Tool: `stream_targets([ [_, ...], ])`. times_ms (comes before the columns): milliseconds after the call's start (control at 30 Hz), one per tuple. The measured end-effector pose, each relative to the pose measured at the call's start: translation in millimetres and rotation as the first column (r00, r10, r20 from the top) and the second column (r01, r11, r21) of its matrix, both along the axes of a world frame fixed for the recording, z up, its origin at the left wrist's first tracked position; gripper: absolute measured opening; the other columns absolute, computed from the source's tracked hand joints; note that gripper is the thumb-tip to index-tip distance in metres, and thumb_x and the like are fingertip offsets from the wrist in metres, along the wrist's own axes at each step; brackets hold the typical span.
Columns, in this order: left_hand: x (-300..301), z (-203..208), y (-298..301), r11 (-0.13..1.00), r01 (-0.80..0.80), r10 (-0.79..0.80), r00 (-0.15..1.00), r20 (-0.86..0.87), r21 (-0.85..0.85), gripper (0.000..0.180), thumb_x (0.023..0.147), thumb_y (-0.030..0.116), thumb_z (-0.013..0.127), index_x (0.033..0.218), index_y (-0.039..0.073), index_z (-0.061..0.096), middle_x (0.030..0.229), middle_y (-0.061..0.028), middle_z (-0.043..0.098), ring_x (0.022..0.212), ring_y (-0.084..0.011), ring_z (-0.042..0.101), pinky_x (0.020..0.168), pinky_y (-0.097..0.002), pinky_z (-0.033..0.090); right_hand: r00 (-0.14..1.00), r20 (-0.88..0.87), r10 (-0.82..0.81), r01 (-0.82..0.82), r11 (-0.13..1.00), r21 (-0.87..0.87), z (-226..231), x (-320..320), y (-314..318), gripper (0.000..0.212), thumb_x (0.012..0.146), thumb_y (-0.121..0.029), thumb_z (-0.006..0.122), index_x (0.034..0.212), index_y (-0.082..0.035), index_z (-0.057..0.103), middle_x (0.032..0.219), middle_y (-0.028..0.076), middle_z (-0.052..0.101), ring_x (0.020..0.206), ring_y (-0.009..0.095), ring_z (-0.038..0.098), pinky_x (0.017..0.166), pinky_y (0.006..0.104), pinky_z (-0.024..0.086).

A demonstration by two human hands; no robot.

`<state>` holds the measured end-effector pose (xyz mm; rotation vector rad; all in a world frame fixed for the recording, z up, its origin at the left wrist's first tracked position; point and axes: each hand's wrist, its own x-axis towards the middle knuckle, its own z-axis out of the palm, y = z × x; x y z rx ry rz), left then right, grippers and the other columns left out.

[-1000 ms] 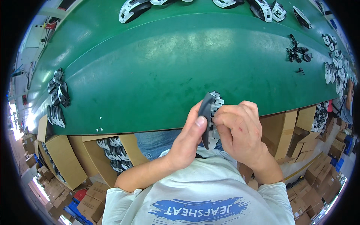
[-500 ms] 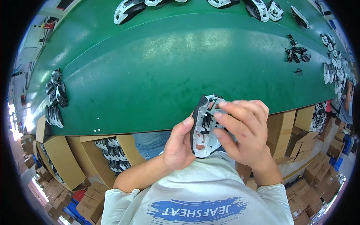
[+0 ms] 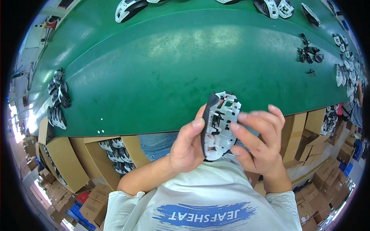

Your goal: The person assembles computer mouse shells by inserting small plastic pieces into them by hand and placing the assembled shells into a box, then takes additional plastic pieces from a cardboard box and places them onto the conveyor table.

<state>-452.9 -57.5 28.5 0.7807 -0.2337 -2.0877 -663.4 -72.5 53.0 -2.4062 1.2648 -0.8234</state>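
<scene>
A white and black plastic shell point(image 3: 223, 133), shaped like the top cover of a computer mouse, is held upright with its hollow inner side showing. Small black parts sit in its middle. My left hand point(image 3: 187, 144) grips its left edge, thumb on the near face and the other fingers mostly hidden behind. At the shell's right side, my right hand point(image 3: 260, 136) has its fingers spread, the tips close to the edge and slightly blurred; whether they touch it I cannot tell. Nothing shows between those fingers.
Loose small black parts point(image 3: 309, 52) lie on the green table point(image 3: 162, 77) at the right. More shells point(image 3: 58, 94) are piled at the left edge, others point(image 3: 131, 9) along the far side and at the far right. Open cardboard boxes point(image 3: 65, 165) stand below the table's front edge, some holding shells.
The shell has shifted slightly right and tipped to show more of its inside. My right hand has drawn back from over its face toward the right, its fingers spreading.
</scene>
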Motion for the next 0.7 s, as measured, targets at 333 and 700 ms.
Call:
stream_targets([
  [333,-0.1,-15.9,1.6,0.913,0.171,-0.065,0.958,0.281,-0.370,0.076,0.108,0.038,0.039,0.168,-0.002,0.016,0.165,-0.0176,0.036,0.150,-0.0245,0.037,0.126,-0.0403,0.025,0.989,0.031,0.146,-0.149,0.945,0.291,21.5,13.0,6.3,0.036,0.086,-0.022,0.084,0.117,-0.004,0.077,0.119,0.010,0.077,0.082,0.021,0.068,0.077,0.0349,0.049],
  [700,-4.4,-16.9,5.1,0.899,0.078,0.098,0.923,0.371,-0.432,0.074,0.109,0.036,0.038,0.168,-0.002,0.017,0.159,-0.0176,0.041,0.142,-0.0226,0.043,0.122,-0.0390,0.031,0.963,0.167,0.209,-0.258,0.890,0.375,8.3,19.0,-7.6,0.036,0.089,-0.024,0.083,0.116,-0.001,0.074,0.117,0.013,0.078,0.080,0.022,0.073,0.079,0.0348,0.052],
])
